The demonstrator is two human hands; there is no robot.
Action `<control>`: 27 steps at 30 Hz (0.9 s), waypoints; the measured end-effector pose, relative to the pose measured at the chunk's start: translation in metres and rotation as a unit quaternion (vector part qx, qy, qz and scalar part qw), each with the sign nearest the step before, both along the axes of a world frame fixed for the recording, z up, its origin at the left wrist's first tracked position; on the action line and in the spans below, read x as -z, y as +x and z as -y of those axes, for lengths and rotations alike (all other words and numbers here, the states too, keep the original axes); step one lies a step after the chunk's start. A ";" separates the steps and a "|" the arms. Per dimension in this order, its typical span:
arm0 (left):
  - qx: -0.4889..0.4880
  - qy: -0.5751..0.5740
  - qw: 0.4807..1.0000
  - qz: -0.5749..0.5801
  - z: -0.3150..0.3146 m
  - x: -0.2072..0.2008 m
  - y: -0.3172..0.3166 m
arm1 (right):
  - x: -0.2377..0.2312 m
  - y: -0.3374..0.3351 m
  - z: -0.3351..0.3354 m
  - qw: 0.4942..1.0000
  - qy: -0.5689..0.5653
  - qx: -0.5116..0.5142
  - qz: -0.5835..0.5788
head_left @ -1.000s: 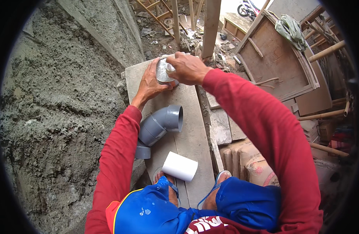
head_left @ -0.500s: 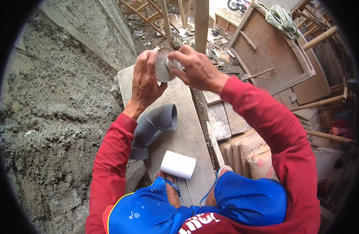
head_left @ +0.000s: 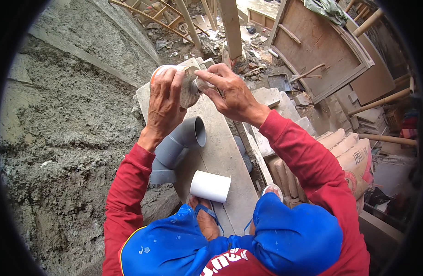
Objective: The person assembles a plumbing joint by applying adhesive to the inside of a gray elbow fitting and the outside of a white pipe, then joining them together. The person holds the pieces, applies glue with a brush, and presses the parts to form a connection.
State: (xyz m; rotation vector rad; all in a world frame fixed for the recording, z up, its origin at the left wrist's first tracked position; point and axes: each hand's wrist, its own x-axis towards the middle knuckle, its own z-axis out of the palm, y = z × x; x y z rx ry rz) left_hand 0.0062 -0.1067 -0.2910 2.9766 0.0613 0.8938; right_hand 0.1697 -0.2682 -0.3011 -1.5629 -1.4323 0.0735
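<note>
My left hand (head_left: 164,101) is wrapped round a squat can (head_left: 190,89) with a dusty grey round end and a white and orange side. That end faces right, toward my right hand (head_left: 234,94). A small whitish round cap (head_left: 202,85) at the can's end is pinched between my right thumb and fingers; whether it is loose is hidden. Below my left wrist, a grey bent pipe fitting (head_left: 174,146) lies at the left edge of a plank (head_left: 225,154). Nearer my feet, a short white pipe piece (head_left: 210,186) rests on its side on that plank.
A rough cement wall (head_left: 82,138) rises close on the left. Stacked sacks (head_left: 344,158) stand to the right below the plank. Farther off are a wooden post (head_left: 231,30), a leaning wooden panel (head_left: 319,50), bamboo poles (head_left: 381,139) and rubble (head_left: 252,64).
My view has shifted, bringing more of the sacks in. The can has turned so its white and orange side shows. My right fingers stay at the cap.
</note>
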 end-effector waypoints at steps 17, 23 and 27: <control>-0.082 -0.120 0.986 0.079 0.013 0.037 -0.014 | 0.004 -0.006 0.008 0.972 -0.042 0.104 -0.204; -0.144 -0.118 0.974 0.126 0.008 0.051 -0.036 | 0.009 -0.020 -0.004 0.987 -0.019 0.056 -0.146; -0.166 -0.124 0.970 0.128 0.009 0.055 -0.054 | 0.009 -0.033 -0.012 0.989 -0.006 0.028 -0.146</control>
